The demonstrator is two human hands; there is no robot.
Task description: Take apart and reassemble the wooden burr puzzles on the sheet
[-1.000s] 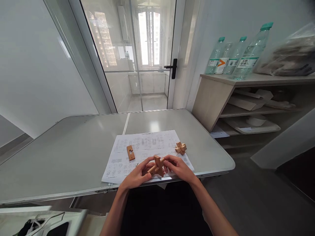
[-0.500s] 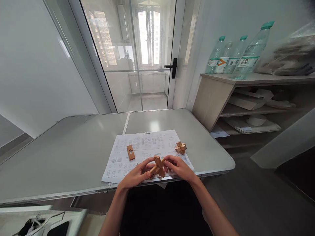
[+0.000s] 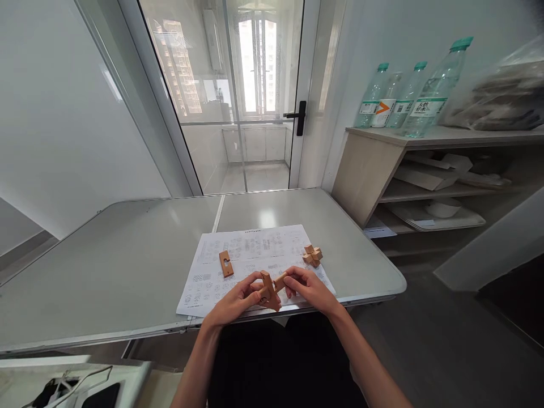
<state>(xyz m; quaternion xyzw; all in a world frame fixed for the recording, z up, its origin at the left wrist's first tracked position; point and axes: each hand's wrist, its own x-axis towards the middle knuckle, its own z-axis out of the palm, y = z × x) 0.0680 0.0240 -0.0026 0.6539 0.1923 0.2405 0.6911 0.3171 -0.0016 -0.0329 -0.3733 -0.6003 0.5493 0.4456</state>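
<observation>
My left hand (image 3: 233,301) is closed around a crossed set of wooden puzzle pieces (image 3: 266,292) just above the table's front edge. Pinched between the thumb and fingers of my right hand (image 3: 312,290) is another wooden puzzle piece (image 3: 280,280). Its left end points at the crossed pieces; whether it touches them I cannot tell. On the printed sheet (image 3: 250,243) beneath lies a flat notched wooden piece (image 3: 226,265), left of my hands. Beyond my right hand, a small interlocked wooden burr puzzle (image 3: 313,255) sits on the sheet's right edge.
The grey table (image 3: 127,260) has a metal-trimmed edge close to my lap. A shelf unit (image 3: 369,170) at the right carries several plastic bottles (image 3: 429,102) and a plastic bag (image 3: 501,96). Behind the table stands a glass door (image 3: 263,153) with a black handle.
The crossed pieces have turned and shifted slightly left in my left hand. The piece in my right hand shows more of its length, with more space between my two hands' fingers.
</observation>
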